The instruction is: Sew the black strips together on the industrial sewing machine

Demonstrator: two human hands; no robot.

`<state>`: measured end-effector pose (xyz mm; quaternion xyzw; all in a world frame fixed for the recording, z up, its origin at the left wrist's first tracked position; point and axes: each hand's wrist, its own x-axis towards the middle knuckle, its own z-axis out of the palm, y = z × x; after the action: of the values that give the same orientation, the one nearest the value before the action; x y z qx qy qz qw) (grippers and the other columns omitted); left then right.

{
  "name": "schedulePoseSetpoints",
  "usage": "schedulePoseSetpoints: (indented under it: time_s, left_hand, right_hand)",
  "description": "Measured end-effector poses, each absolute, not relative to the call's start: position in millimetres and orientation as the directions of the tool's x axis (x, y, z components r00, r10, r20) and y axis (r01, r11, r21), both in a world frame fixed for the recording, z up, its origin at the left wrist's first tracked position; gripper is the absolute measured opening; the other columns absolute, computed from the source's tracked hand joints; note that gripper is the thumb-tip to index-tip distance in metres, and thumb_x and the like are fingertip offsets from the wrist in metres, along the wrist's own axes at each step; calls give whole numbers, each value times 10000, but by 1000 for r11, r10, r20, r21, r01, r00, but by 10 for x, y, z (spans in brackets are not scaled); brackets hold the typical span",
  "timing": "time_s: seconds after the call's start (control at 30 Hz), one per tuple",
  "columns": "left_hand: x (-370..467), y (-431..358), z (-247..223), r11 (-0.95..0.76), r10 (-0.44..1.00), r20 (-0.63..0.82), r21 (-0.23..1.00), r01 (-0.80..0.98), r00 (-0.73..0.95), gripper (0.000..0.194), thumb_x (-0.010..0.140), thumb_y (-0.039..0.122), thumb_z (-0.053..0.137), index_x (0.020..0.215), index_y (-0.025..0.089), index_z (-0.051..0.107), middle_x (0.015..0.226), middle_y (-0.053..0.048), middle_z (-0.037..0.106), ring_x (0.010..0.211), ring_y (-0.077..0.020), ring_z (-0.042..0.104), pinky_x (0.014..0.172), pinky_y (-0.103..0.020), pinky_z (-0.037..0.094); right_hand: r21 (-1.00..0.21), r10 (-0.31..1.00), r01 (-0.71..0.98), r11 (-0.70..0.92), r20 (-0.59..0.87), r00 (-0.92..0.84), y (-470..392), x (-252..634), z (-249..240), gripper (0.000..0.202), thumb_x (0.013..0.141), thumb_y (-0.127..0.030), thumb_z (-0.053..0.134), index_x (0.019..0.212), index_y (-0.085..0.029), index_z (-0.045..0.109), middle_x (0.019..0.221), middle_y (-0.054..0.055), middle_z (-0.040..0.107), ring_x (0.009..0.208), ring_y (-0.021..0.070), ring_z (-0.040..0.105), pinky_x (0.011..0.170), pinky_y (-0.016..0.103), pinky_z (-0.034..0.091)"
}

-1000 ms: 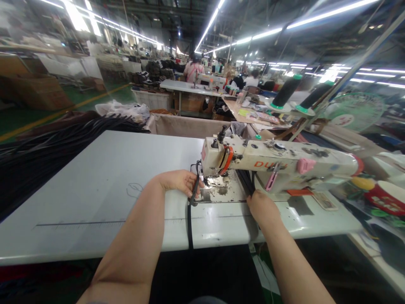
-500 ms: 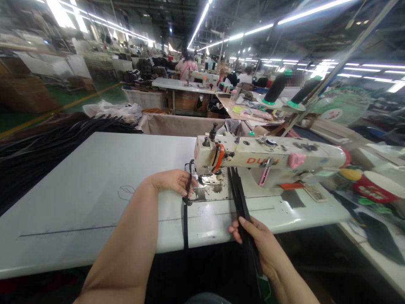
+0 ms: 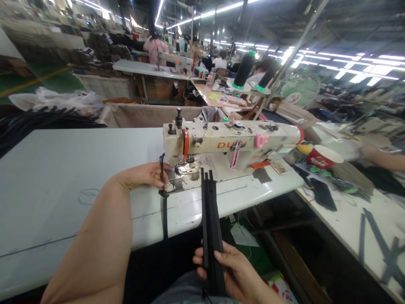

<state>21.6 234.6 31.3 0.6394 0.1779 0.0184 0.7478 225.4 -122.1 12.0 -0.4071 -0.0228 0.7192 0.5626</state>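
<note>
My left hand (image 3: 157, 175) is closed around a narrow black strap (image 3: 165, 217) at the left end of the sewing machine's needle plate (image 3: 187, 169). The strap's upper end loops above my fingers and its lower part hangs over the table's front edge. My right hand (image 3: 232, 266) grips a bundle of long black strips (image 3: 211, 219), held over my lap with the far ends pointing at the machine. The cream sewing machine (image 3: 209, 141) stands just beyond both hands; the needle tip is too small to make out.
The white sewing table (image 3: 133, 143) has a ruler line along its front. At the right, a side table (image 3: 340, 223) bears a phone (image 3: 322, 194), a red and white tub (image 3: 322, 157) and loose black strips (image 3: 375, 232). Another person's arm (image 3: 382, 157) reaches in there. Thread cones (image 3: 245, 69) stand behind.
The view has swung right. My right hand has drawn the bundle of strips back toward me, away from the machine. My left hand stays at the needle plate with the strap.
</note>
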Motion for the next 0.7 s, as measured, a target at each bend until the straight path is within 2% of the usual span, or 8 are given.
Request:
schedulePoseSetpoints:
  time_s: [0.1,0.17,0.23,0.33,0.43,0.53,0.63,0.7]
  left_hand:
    - [204,2307,359,175,326,-190,975,139,926,638,747,218,848,1305,178,540,1031,-93,703,945,-224,711,816,-309,589]
    - [194,2289,388,205,355,-191,971,123,915,560,753,231,834,1251,174,583,1066,-106,699,950,-234,712,827,-324,594]
    - [191,2289,397,252,392,-198,962,102,899,507,745,231,814,1211,175,622,1096,-118,705,976,-246,710,871,-358,593]
    - [219,2338,352,257,505,-212,962,89,837,445,681,198,765,1115,154,681,1029,-120,733,971,-253,711,902,-386,583]
    - [296,2428,248,95,720,-167,985,142,674,402,624,202,698,1021,140,717,903,-93,749,859,-230,709,829,-354,574]
    - [414,2500,141,-156,879,-15,935,317,477,347,651,272,683,972,153,741,920,-89,760,885,-254,705,877,-368,555]
    - [543,2509,71,-409,876,148,731,547,458,242,709,280,649,891,175,768,978,-108,752,990,-297,683,960,-397,525]
    - [616,2490,42,-552,805,227,625,552,547,224,746,261,628,892,174,774,1045,-121,738,1075,-315,653,1032,-427,494]
  right_hand:
    - [-485,837,-800,-355,-546,-40,-1116,2267,84,523,765,-374,879,1158,-82,697,1050,180,792,1020,314,757,873,425,588]
    - [-513,828,-785,-347,-561,1,-1023,2231,57,496,807,-458,834,1123,-99,698,890,120,791,904,268,776,741,329,599]
    - [-572,817,-738,-358,-575,50,-947,2173,40,441,825,-485,812,1040,-117,698,708,54,740,729,217,768,575,232,545]
    - [-656,810,-648,-386,-577,102,-893,2092,44,420,811,-493,818,948,-118,689,601,2,661,510,152,687,426,175,422]
    - [-691,795,-610,-387,-586,159,-900,2063,65,459,771,-486,847,973,-104,693,592,-13,637,432,109,614,379,163,339]
    - [-709,780,-589,-389,-594,200,-928,2080,76,546,734,-471,870,1097,-114,671,567,-25,636,400,102,574,368,165,305]
    - [-721,776,-551,-421,-600,193,-956,2104,54,624,713,-495,875,1151,-117,641,564,-14,659,383,102,557,361,167,304]
    - [-725,781,-522,-450,-603,164,-970,2108,16,660,696,-532,874,1147,-118,627,558,-5,668,378,116,566,356,174,323]
